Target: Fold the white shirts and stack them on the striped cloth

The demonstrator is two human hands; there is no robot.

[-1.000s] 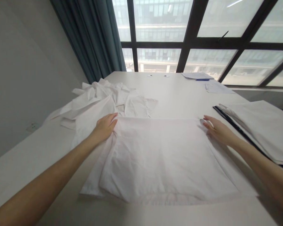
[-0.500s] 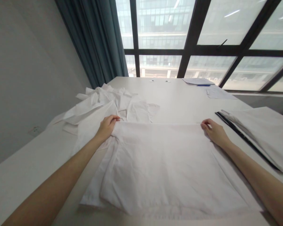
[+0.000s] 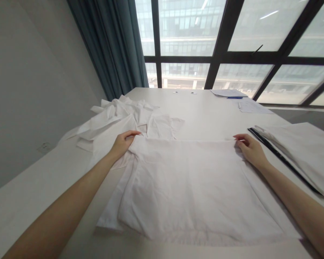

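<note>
A folded white garment (image 3: 189,187) lies spread flat on the white table (image 3: 213,118) in front of me, with a gathered-looking edge on the side nearest me. At its far left corner, my left hand (image 3: 123,144) pinches the folded edge between thumb and fingers. My right hand (image 3: 250,149) is closed the same way on the far right corner, and the far edge runs fairly straight between the two hands. Some layers stick out past the fold on the left, with creases below my left hand. What kind of garment it is cannot be made out.
A crumpled heap of white clothes (image 3: 118,117) lies beyond my left hand. To the right rests a folded white cloth (image 3: 305,151) over a black-edged item (image 3: 280,158). Papers (image 3: 228,92) and a blue pen (image 3: 234,97) lie at the far end, below the windows.
The view has shifted slightly. My fingers have stretched a little at both corners, and the right hand is slightly farther right. The garment has barely moved.
</note>
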